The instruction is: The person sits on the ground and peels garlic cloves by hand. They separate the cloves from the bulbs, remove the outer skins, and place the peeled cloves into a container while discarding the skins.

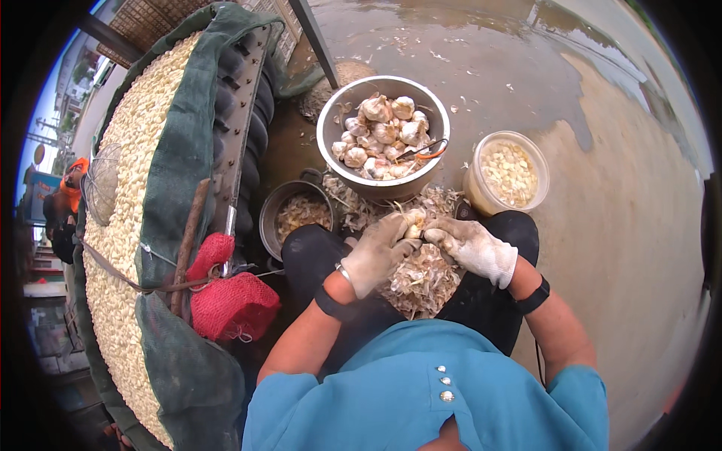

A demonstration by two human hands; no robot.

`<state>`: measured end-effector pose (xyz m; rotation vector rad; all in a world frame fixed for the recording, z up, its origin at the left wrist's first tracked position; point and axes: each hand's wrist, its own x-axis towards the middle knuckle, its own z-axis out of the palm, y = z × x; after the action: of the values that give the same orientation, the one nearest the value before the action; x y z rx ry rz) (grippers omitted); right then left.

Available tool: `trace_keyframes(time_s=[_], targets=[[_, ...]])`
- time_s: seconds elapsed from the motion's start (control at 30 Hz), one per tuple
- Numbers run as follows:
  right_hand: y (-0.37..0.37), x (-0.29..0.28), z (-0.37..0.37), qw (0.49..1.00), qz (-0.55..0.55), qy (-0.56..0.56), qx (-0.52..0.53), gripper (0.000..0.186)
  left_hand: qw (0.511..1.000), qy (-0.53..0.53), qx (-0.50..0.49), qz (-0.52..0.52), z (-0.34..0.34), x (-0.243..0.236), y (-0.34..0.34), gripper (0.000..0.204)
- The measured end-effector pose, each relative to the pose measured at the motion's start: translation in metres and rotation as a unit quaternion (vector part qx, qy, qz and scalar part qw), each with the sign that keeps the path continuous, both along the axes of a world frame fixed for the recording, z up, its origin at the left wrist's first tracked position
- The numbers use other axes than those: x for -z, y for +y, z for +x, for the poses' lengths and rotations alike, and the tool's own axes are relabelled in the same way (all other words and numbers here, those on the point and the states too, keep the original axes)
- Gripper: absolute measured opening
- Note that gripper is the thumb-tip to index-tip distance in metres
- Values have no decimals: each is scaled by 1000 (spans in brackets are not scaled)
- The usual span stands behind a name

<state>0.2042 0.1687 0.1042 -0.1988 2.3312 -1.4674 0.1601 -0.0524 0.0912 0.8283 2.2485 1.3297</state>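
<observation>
Left: pale peeled garlic cloves heaped in dark-green mesh sheeting, red mesh bundle just right. Then round grey metal pot, papery skins inside. Left hand, white-gloved, fingers closed on a pale garlic piece, near side of round steel bowl of whole bulbs. Right hand, also white-gloved, fingers gripping same piece. Far right of it: translucent plastic tub, cloves inside.

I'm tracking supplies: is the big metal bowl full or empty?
Not empty, not brim-full: garlic bulbs pile inside the bowl, whose inner wall shows around them.
</observation>
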Motion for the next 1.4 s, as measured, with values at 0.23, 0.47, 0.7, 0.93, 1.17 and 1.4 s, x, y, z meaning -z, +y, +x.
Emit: trace_keyframes(time_s=[0.23, 0.47, 0.7, 0.93, 1.17, 1.4], targets=[[-1, 11, 31, 993, -49, -80, 71, 37, 954, -246, -58, 163, 15, -27, -6, 43], [-8, -4, 42, 998, -3, -26, 58, 27, 944, -261, -85, 182, 35, -23, -11, 33], [-18, -16, 51, 990, 106, 94, 9, 24, 932, -303, -60, 189, 49, -29, -12, 41], [-23, -42, 53, 985, 164, 31, -51, 24, 954, -281, 8, 104, 52, -20, -26, 52], [-16, -38, 61, 996, 65, 53, -27, 25, 934, -309, 20, 177, 63, -42, -22, 62], [-13, -32, 68, 994, 102, -43, -16, 34, 981, -102, -19, 162, 59, -14, -25, 54]])
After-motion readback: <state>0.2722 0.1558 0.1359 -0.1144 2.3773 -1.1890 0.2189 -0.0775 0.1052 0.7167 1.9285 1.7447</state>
